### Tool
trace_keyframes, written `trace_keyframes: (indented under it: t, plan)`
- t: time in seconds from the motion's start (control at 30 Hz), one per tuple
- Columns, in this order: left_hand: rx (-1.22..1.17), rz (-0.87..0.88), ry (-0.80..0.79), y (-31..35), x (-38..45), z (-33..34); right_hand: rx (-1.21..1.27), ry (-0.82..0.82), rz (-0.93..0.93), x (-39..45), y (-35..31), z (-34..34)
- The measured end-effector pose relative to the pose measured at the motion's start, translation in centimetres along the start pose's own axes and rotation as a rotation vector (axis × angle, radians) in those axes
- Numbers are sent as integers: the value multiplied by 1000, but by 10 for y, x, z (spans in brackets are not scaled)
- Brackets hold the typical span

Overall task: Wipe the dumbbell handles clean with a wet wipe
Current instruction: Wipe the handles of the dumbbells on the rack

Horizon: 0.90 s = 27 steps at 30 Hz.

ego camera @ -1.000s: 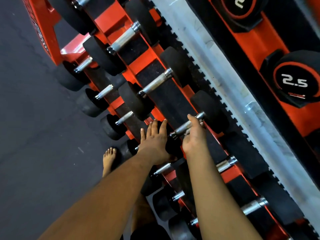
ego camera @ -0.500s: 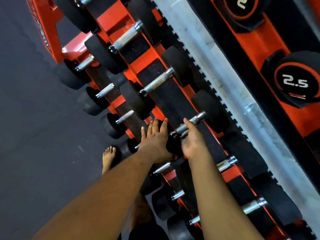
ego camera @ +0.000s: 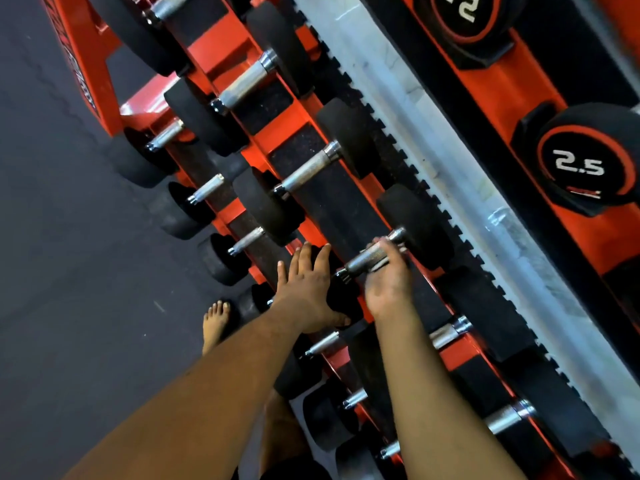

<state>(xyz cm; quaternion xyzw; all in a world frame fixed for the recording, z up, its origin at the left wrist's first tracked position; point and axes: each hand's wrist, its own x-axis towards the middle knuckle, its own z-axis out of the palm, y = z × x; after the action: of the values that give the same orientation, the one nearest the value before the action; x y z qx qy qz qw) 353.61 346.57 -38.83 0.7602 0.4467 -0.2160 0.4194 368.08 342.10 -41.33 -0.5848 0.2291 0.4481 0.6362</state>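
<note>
My right hand (ego camera: 388, 282) curls round the chrome handle (ego camera: 367, 256) of a black dumbbell on the red rack (ego camera: 284, 123), palm turned up beneath the bar. A thin pale strip shows between my fingers and the bar; I cannot tell whether it is the wet wipe. My left hand (ego camera: 304, 292) rests flat with straight fingers on this dumbbell's near black head (ego camera: 343, 299). The far head (ego camera: 415, 226) sits just beyond my right fingertips.
More dumbbells lie in rows on the rack, among them chrome handles at the upper middle (ego camera: 308, 171) and above (ego camera: 242, 84). A round 2.5 weight (ego camera: 578, 164) sits at the right. A bare foot (ego camera: 214, 320) stands on the dark floor (ego camera: 69, 271).
My right hand has rolled from on top of the handle to underneath it and shifted slightly toward the far head. My left hand has stayed on the near head.
</note>
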Motion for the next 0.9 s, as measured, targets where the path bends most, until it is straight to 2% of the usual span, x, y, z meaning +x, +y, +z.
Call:
trace_keyframes:
  t: [0.17,0.23,0.37,0.5,0.57,0.63,0.7,0.77,0.83,0.9]
  plan:
    - [-10,-1,17,-2,0,2,100,-49,-19,10,-9,6]
    - [-9,-2,5,-2,0,2,37,-54,-25,10,-4,1]
    - [-10,0,7,-1,-1,1,-171,-151,109,-1,14,-13]
    - [-21,0,2,-2,-1,1,41,-92,-64,6,5,-19]
    - [-19,4,8,-2,-1,1,-85,-74,-17,-1,14,-19]
    - [-16,7,9,-2,-2,1,-321,-61,55,-10,27,-23]
    - [-22,1,5,-3,-2,1,-604,-44,26,-12,31,-32]
    - [-28,2,-8,-2,-1,0,-817,3,-61,-12,28,-40]
    - [-32,-2,-8,-1,-2,-1,-764,45,-163,-23,22,-39]
    - [-29,-9,-7,0,-1,-2,-769,-8,-389,-36,10,-27]
